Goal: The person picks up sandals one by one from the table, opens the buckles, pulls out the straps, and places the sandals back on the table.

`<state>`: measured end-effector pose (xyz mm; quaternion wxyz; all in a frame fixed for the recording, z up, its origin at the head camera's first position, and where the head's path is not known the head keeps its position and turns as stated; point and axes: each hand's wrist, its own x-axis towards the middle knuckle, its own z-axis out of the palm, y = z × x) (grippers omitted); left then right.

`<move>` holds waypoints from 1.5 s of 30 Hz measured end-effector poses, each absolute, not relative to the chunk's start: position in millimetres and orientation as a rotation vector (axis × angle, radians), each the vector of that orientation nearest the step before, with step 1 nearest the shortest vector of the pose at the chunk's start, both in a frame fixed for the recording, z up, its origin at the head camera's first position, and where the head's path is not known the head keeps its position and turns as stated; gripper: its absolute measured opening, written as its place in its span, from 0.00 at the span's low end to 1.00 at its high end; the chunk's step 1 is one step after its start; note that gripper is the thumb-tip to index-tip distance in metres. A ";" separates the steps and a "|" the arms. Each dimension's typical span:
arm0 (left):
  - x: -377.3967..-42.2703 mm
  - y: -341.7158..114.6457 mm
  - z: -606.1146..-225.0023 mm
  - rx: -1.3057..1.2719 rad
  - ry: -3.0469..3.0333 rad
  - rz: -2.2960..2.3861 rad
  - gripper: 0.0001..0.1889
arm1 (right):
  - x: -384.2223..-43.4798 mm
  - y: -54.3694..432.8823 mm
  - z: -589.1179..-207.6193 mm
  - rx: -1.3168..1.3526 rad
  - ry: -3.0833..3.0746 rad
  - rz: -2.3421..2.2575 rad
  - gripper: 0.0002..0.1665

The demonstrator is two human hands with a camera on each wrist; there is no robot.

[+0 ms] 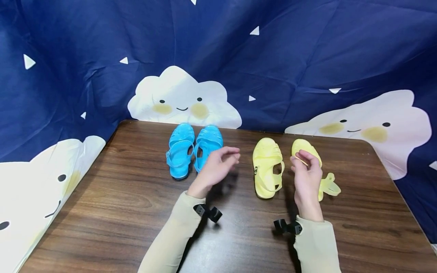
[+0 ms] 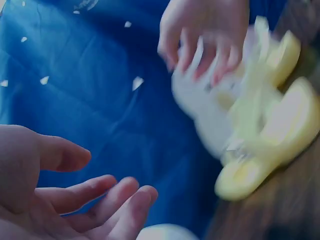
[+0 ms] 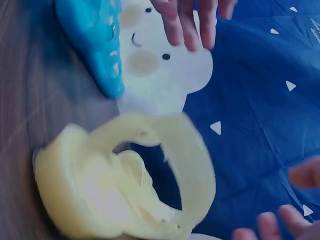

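Two blue sandals (image 1: 179, 151) stand side by side on the table, toes toward the backdrop. My left hand (image 1: 216, 165) hovers beside the right-hand blue sandal and overlaps its heel in the head view; its fingers are relaxed and hold nothing. A yellow sandal (image 1: 267, 167) with its strap round the heel sits right of centre. Over the other yellow sandal (image 1: 307, 151) is my right hand (image 1: 308, 180), hiding its middle, fingers loosely bent and nothing between them. That sandal's strap (image 1: 330, 185) sticks out to the right. In the left wrist view, my left hand (image 2: 95, 195) is spread loosely.
The brown wooden table (image 1: 136, 212) reaches back to a dark blue cloth backdrop (image 1: 218, 41) printed with white smiling clouds (image 1: 184, 94). Small black cameras (image 1: 208, 212) are strapped at both wrists, over light sleeves.
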<state>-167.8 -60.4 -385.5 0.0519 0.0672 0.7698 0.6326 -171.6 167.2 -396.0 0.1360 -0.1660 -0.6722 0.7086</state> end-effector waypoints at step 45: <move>-164.0 -134.7 -423.5 -0.243 2.550 1.281 0.44 | -175.3 44.2 -430.3 -0.096 -2.377 2.304 0.28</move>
